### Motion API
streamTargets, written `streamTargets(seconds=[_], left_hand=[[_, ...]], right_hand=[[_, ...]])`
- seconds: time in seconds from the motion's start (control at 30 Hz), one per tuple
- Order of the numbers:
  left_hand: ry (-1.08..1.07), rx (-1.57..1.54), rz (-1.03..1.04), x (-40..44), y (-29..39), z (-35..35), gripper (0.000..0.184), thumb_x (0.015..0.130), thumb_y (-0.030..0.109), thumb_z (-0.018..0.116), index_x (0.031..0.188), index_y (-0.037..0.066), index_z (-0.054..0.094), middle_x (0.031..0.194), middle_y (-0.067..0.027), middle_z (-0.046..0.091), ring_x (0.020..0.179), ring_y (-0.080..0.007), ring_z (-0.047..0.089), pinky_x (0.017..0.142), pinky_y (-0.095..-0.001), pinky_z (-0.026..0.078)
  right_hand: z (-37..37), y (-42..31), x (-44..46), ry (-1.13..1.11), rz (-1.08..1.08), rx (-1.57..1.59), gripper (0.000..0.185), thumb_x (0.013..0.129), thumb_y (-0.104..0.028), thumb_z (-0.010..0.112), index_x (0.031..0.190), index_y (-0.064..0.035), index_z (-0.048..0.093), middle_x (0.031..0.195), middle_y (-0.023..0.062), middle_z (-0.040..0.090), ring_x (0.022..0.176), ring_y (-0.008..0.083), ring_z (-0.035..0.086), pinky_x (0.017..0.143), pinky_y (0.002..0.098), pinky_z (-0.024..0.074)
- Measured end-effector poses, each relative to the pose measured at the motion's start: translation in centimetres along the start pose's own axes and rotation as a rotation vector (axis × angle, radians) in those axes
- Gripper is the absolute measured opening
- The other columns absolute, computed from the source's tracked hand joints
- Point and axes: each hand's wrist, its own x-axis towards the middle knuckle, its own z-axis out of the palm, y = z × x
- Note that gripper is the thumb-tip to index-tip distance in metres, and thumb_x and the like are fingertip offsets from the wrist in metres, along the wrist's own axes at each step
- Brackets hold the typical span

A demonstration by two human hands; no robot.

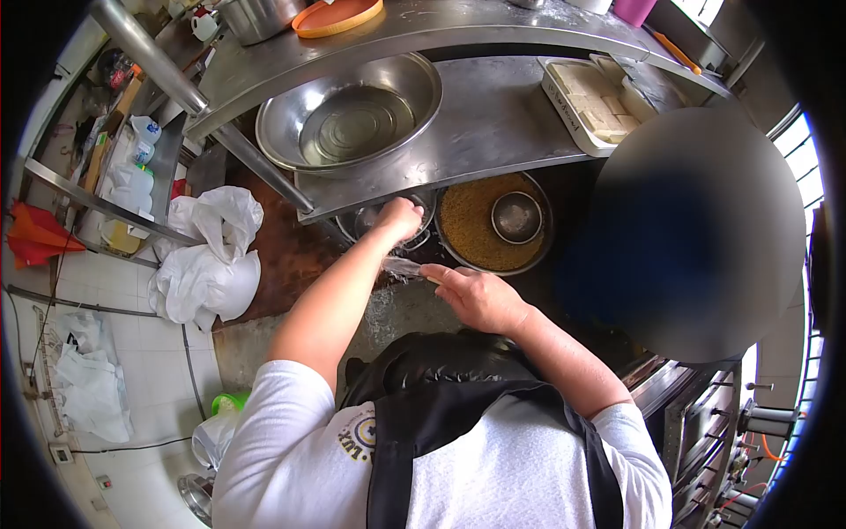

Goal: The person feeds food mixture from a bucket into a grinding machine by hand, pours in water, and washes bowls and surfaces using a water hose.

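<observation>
My left hand (401,219), fingers curled closed, is over a metal pot (423,240) beneath the steel shelf; what it grips, if anything, is hidden. To its lower right, my right hand (480,298) is closed on something thin and pale. A clear, glistening streak (403,266) extends left from its fingertips, and drops that look like water fall below it. Right of the pot stands a round pan of brown, crumbly material (471,220), with a small metal bowl (516,218) resting in it.
A large steel basin (264,132) and a white tray of pale blocks (564,110) sit on the shelf (493,106). White bags (211,256) lie at left. A large blurred area, dark blue inside, covers the right side. Metal posts stand left of the basin.
</observation>
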Motion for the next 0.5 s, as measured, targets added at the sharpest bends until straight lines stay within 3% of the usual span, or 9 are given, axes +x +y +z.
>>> streamTargets(seconds=[0.1,0.17,0.23,0.27,0.37,0.4,0.43,0.47,0.5], left_hand=[[-0.061,0.197,0.128,-1.3,-1.9,1.1,0.039,0.103,0.035,0.058,0.111,0.001,0.075,0.119,-0.0245,0.072,0.116,-0.0415,0.068,0.100,-0.0483,0.054],[-0.072,0.215,0.317,1.2,-5.6,4.2,0.033,0.098,0.030,0.063,0.102,-0.001,0.073,0.090,-0.0201,0.075,0.084,-0.0368,0.074,0.080,-0.0491,0.059],[-0.393,-0.619,0.014,-0.3,-6.7,2.7,0.018,0.095,0.020,0.065,0.092,0.003,0.069,0.077,-0.0123,0.068,0.068,-0.0266,0.069,0.064,-0.0448,0.060],[-0.361,-0.930,-0.056,-2.8,-5.0,0.7,0.006,0.093,0.013,0.066,0.091,0.007,0.065,0.074,-0.0073,0.063,0.060,-0.0187,0.063,0.054,-0.0387,0.058],[-0.176,-1.332,-0.010,-2.2,-6.2,-1.7,0.016,0.089,0.025,0.072,0.097,0.014,0.064,0.079,-0.0016,0.063,0.072,-0.0163,0.063,0.064,-0.0362,0.055],[-0.105,-1.386,-0.056,-1.0,-7.3,-2.2,0.026,0.090,0.039,0.075,0.096,0.018,0.061,0.087,0.0001,0.061,0.085,-0.0186,0.063,0.074,-0.0401,0.053],[-0.040,-1.514,-0.174,0.2,-8.1,-3.0,0.052,0.089,0.052,0.077,0.121,0.015,0.060,0.107,-0.0044,0.058,0.101,-0.0241,0.060,0.086,-0.0477,0.051],[0.029,-1.646,-0.224,0.9,-8.6,-4.1,0.093,0.086,0.061,0.079,0.151,0.007,0.039,0.127,-0.0125,0.049,0.117,-0.0319,0.055,0.101,-0.0580,0.047],[0.081,-1.711,-0.254,1.5,-8.8,-5.5,0.123,0.082,0.066,0.081,0.161,0.000,0.014,0.134,-0.0172,0.043,0.124,-0.0366,0.051,0.111,-0.0655,0.040]], right_hand=[[0.7,-0.8,0.8,0.022,0.053,-0.054,0.044,0.101,-0.017,0.061,0.144,-0.0134,0.055,0.107,0.0196,0.074,0.093,0.0403,0.073,0.081,0.0508,0.0590],[1.5,0.0,1.0,0.050,0.081,-0.061,0.045,0.100,-0.017,0.061,0.144,-0.0130,0.055,0.105,0.0204,0.074,0.093,0.0410,0.073,0.080,0.0518,0.0587],[2.7,1.8,0.8,0.156,0.083,-0.064,0.041,0.101,-0.023,0.061,0.141,-0.0148,0.055,0.096,0.0212,0.074,0.087,0.0408,0.073,0.076,0.0527,0.0584],[2.8,2.1,0.6,0.163,0.098,-0.067,0.041,0.101,-0.023,0.061,0.141,-0.0148,0.055,0.096,0.0212,0.074,0.087,0.0408,0.073,0.076,0.0527,0.0584],[2.1,3.5,-0.3,0.278,0.397,-0.087,0.032,0.101,-0.020,0.059,0.132,-0.0165,0.056,0.093,0.0259,0.073,0.092,0.0447,0.072,0.079,0.0551,0.0570],[1.8,4.5,-1.0,0.352,0.448,-0.071,0.032,0.102,-0.020,0.058,0.133,-0.0172,0.056,0.094,0.0272,0.073,0.092,0.0464,0.071,0.080,0.0562,0.0563],[1.3,5.4,-1.7,0.427,0.495,-0.059,0.033,0.102,-0.020,0.057,0.134,-0.0180,0.055,0.094,0.0285,0.072,0.093,0.0482,0.070,0.082,0.0573,0.0557],[0.8,5.9,-2.4,0.460,0.578,-0.064,0.033,0.102,-0.021,0.056,0.135,-0.0179,0.055,0.095,0.0297,0.072,0.095,0.0494,0.070,0.083,0.0582,0.0551],[0.4,6.3,-3.3,0.494,0.660,-0.068,0.032,0.103,-0.022,0.056,0.135,-0.0177,0.054,0.096,0.0309,0.071,0.097,0.0506,0.069,0.084,0.0591,0.0545]])
